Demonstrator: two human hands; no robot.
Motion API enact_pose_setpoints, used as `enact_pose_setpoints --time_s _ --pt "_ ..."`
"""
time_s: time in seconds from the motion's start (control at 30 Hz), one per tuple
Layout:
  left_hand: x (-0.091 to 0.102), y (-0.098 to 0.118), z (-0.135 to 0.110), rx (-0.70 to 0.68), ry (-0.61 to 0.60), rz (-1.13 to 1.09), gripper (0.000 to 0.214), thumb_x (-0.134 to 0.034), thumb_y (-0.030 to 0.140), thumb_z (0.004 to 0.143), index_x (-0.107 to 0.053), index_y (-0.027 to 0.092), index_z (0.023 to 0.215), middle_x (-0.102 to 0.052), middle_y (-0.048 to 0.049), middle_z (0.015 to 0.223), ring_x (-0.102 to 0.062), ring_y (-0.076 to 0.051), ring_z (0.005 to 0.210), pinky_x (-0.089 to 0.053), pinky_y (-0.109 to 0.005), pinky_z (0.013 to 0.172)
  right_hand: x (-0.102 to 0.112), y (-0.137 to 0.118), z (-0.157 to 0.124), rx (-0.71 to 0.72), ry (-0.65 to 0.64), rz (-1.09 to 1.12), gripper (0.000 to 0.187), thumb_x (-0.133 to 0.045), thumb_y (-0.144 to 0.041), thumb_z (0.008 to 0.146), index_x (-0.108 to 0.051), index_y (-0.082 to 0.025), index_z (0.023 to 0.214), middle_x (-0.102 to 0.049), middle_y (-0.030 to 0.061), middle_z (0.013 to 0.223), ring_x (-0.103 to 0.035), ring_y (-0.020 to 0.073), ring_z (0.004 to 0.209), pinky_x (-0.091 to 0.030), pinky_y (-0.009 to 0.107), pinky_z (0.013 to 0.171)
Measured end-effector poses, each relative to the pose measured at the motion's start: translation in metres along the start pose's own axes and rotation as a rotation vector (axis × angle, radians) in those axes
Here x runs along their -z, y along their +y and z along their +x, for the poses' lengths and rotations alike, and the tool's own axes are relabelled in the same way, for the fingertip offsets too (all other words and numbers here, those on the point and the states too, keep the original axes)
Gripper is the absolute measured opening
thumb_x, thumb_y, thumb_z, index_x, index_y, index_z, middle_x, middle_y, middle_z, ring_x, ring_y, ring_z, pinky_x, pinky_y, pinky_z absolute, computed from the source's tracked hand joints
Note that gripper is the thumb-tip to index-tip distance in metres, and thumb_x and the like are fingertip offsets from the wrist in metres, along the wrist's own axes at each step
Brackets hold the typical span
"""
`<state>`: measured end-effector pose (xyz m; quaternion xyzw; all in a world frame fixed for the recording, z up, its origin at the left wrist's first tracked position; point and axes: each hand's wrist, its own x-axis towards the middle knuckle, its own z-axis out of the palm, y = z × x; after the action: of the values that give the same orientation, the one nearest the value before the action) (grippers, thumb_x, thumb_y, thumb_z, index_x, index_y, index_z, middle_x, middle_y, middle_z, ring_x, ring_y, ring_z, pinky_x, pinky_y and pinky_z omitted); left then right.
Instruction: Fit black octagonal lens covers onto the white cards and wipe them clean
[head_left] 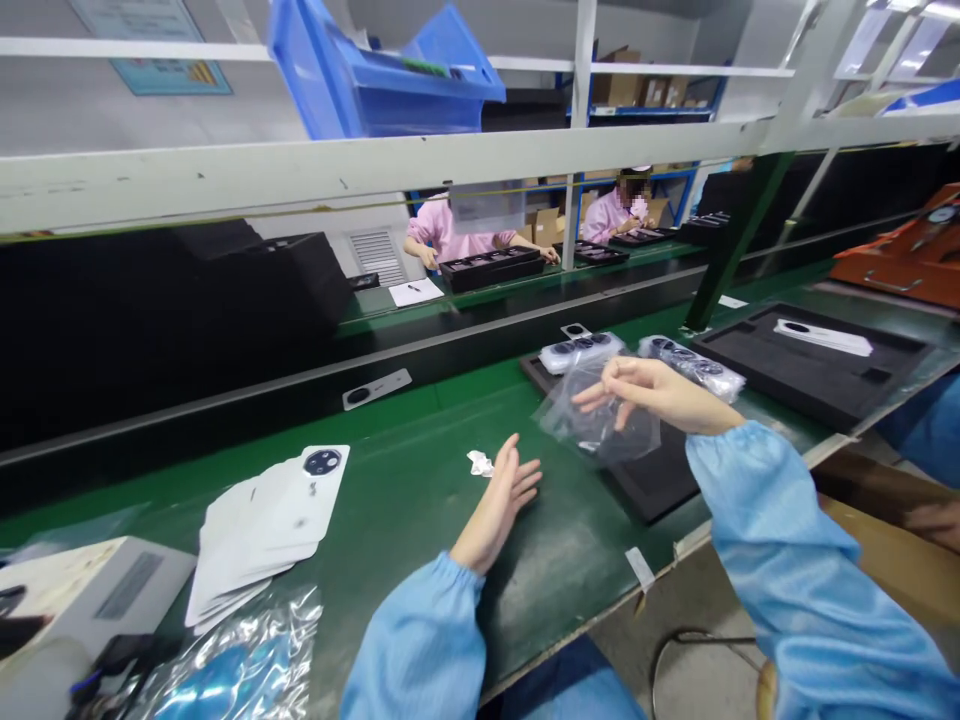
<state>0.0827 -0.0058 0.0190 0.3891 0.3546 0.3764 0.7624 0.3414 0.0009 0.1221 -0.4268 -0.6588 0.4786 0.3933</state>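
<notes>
My right hand [651, 392] pinches a clear plastic bag [600, 415] and holds it up above a black tray [651, 478] on the green bench. My left hand [501, 500] hovers just over the bench, fingers stretched out and together, holding nothing. A small crumpled white scrap [480, 463] lies just beyond its fingertips. A fanned stack of white phone back covers [262, 525] with round dark camera rings lies to the left.
Bagged white covers [581, 351] and a second wrapped row [694, 365] lie behind the tray. A larger black tray [814, 365] sits right, a grey device [90, 590] and crinkled plastic [240, 655] at left. Two people in pink work beyond the conveyor [375, 385].
</notes>
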Motion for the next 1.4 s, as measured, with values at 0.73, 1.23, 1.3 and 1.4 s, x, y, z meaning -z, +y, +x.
enact_pose_setpoints --time_s 0.73,1.23,1.3,1.4 --pt "0.116 0.016 -0.162 -0.420 0.653 -0.050 0.022 -0.066 0.038 0.084 -0.058 0.019 0.090 -0.063 -0.0086 0.128 -0.067 -0.017 0.101 -0.052 -0.020 0.074 -0.102 0.030 0.044 -0.146 -0.483 0.333 0.024 -0.056 -0.042 0.090 -0.056 -0.023 0.076 -0.070 0.0192 0.104 -0.071 0.0287 0.083 -0.054 0.030 0.045" --pt "0.221 -0.009 -0.212 -0.197 1.297 1.034 0.050 -0.050 0.021 0.086 -0.043 0.021 0.135 -0.069 -0.0045 0.096 -0.062 -0.018 0.066 -0.047 -0.032 0.071 -0.147 0.072 0.087 -0.222 -0.576 0.384 0.017 -0.058 -0.036 0.091 -0.057 -0.021 0.084 -0.068 0.0114 0.107 -0.067 0.0224 0.092 -0.053 0.024 0.055" --pt "0.216 -0.011 -0.208 -0.168 1.404 1.179 0.052 -0.046 0.020 0.088 -0.041 0.021 0.140 -0.068 -0.0093 0.104 -0.065 -0.025 0.081 -0.046 -0.038 0.076 -0.147 0.081 0.088 -0.239 -0.569 0.396 0.016 -0.058 -0.036 0.091 -0.057 -0.021 0.085 -0.068 0.0108 0.109 -0.066 0.0214 0.092 -0.053 0.023 0.056" --pt "0.212 -0.015 -0.202 -0.141 1.467 1.364 0.051 -0.041 0.018 0.090 -0.041 0.017 0.141 -0.062 -0.0172 0.118 -0.061 -0.034 0.102 -0.046 -0.045 0.083 -0.148 0.090 0.088 -0.265 -0.551 0.413 0.017 -0.059 -0.036 0.091 -0.058 -0.020 0.085 -0.067 0.0120 0.111 -0.066 0.0210 0.092 -0.053 0.023 0.056"
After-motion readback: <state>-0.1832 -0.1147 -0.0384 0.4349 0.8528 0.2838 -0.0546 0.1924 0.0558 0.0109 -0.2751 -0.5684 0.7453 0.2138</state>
